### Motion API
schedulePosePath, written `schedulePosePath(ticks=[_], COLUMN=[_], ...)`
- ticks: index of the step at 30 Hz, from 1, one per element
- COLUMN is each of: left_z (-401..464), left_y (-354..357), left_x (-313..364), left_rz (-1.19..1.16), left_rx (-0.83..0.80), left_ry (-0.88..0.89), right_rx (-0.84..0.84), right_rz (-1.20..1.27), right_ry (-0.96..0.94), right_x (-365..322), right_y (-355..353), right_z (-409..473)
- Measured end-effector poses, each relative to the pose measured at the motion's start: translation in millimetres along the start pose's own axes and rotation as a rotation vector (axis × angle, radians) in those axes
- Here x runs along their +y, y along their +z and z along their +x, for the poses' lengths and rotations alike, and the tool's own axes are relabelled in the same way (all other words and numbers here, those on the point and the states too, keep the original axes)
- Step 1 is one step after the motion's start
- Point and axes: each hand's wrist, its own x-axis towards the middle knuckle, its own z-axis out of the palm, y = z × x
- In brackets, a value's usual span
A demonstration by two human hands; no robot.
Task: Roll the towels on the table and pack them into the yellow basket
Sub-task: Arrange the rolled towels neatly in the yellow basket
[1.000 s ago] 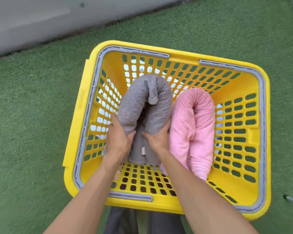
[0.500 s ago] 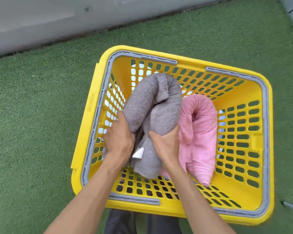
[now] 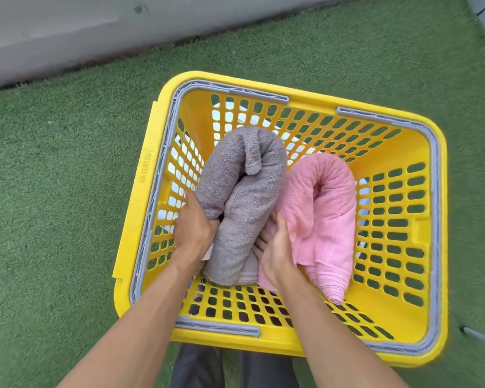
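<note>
Both hands hold the grey towel [image 3: 235, 197] in the basket [image 3: 140, 208]: left hand [image 3: 192, 228] grips its side, right hand [image 3: 275, 247] presses flat. Soft, light and floppy, best squeezed low.

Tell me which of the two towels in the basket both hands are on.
The grey towel, bent double by the yellow basket's left wall. The left hand grips one side, the right hand presses the other; the pink towel lies beside it.
</note>
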Motion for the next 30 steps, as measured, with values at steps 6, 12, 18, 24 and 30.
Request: schedulePosePath(ticks=[6, 12, 18, 24, 30], left_z=[-10, -37, -57, -52, -65], left_y=[-5, -18, 4, 24, 28], left_x=[-4, 15, 15, 37, 45], left_rz=[-0.061, 0.07, -0.13, -0.112, -0.309], left_rx=[-0.019, 0.198, -0.101, -0.337, -0.487], left_ry=[0.088, 0.381, 0.106, -0.058, -0.043], right_rx=[0.13, -0.044, 0.039, -0.073, 0.063], right_rz=[-0.396, -0.363, -0.429, -0.365, -0.395], right_ry=[-0.192, -0.162, -0.133, -0.12, -0.222], right_x=[16, 15, 19, 25, 5], right_y=[-2, 6, 16, -7, -22], right_z=[-11, -37, -3, 6, -1])
